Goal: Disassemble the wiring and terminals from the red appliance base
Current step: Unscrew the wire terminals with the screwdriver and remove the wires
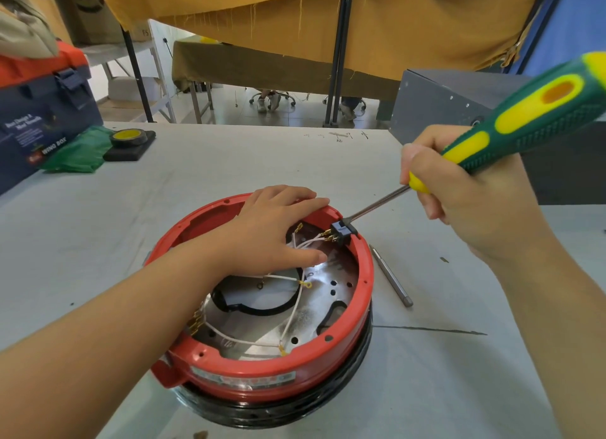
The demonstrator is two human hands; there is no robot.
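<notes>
Nearest the lens, lower centre of the frame: red appliance base [262, 369], upturned on a grey table [229, 176], sitting over a black ring below. Left hand [272, 235] laid across the far rim, fingers straight and slightly spread, fingertips over the edge, thumb reaching inward beside the white wires [295, 310]. Pressing down, not gripping.

Right hand [465, 189], right of centre, curled round a green and yellow screwdriver [524, 117], thumb and fingers pinching near the collar. Shaft running down-left, tip at the black terminal block [342, 230] seated in the rim at the upper right of the base. Brass spade terminals on the block's inner face, white leads still plugged on. More brass connectors at the lower left of the cavity and along the loose leads over the metal plate [262, 327].

Probably stiff and fairly light, that base, so liable to skid or tip under a levering push; best steadied at the rim close to the block. Wires thin and limp, likely to tear at the crimp if tugged; better taken by the brass connector. Block probably clipped in plastic, brittle at the tabs.

Spare metal bit [392, 276] lying on the table just right of the base. Blue toolbox [42, 110], green bag [82, 153] and tape roll [128, 136] at the upper left.
</notes>
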